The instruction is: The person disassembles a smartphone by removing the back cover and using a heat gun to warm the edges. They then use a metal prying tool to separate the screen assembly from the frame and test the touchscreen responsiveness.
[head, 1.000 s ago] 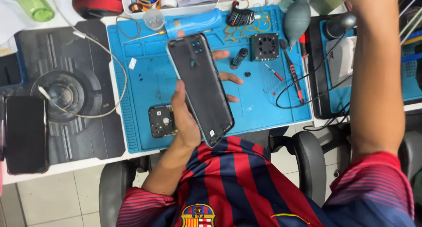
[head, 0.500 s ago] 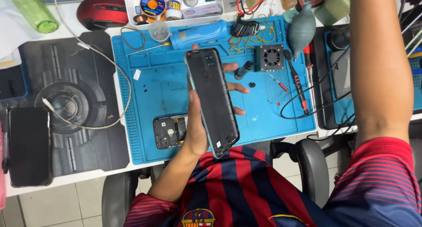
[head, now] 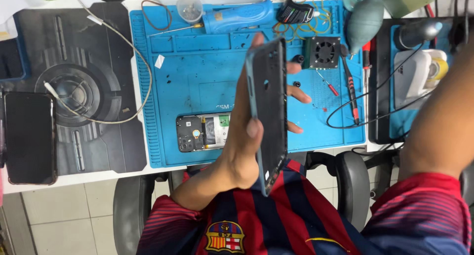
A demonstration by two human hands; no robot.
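Gripping fingers (head: 296, 93) of left hand (head: 247, 136) around phone back cover (head: 270, 112), now turned edge-on.

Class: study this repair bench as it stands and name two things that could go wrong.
The left hand alone holds the phone back cover tilted on edge above the blue mat; it might slip. The opened phone lies with its board exposed directly beneath, so a dropped cover could strike it.
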